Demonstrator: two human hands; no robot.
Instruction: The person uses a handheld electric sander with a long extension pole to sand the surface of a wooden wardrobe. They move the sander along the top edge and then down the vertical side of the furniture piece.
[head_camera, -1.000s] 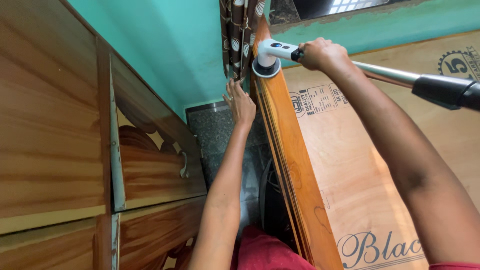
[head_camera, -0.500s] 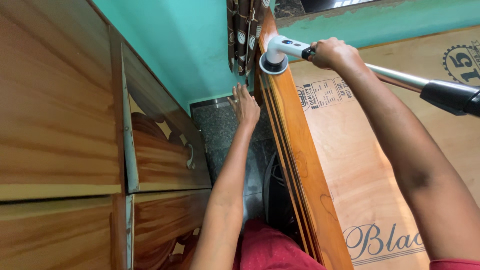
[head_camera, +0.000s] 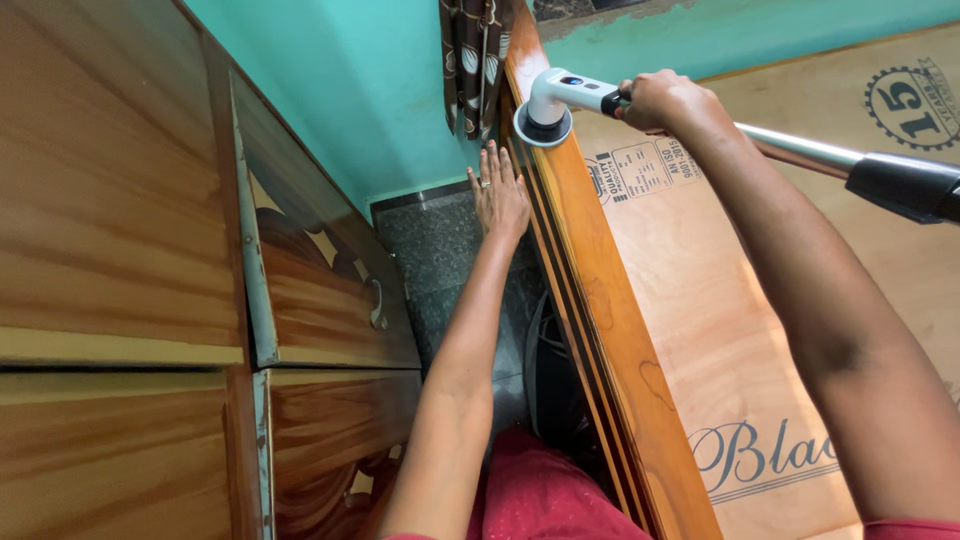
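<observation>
Right hand (head_camera: 665, 102) is closing its grip around the white scrubber wand (head_camera: 580, 92); round brush head (head_camera: 543, 125) is sitting on the wooden rail (head_camera: 590, 280) near the far end; left hand (head_camera: 500, 190) is lying flat and open against the rail's side, bracing; step looks like scrubbing the rail's top; steady pressure needed along it.

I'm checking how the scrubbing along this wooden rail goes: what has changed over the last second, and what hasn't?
Little moved. The left hand slid slightly toward the wooden rail, open palm against its side, near the curtain. The round head of the scrubber shifted slightly along the rail top, partly a camera shift. The right hand keeps its grip on the scrubber's handle; the head stays pressed on the rail.
</observation>
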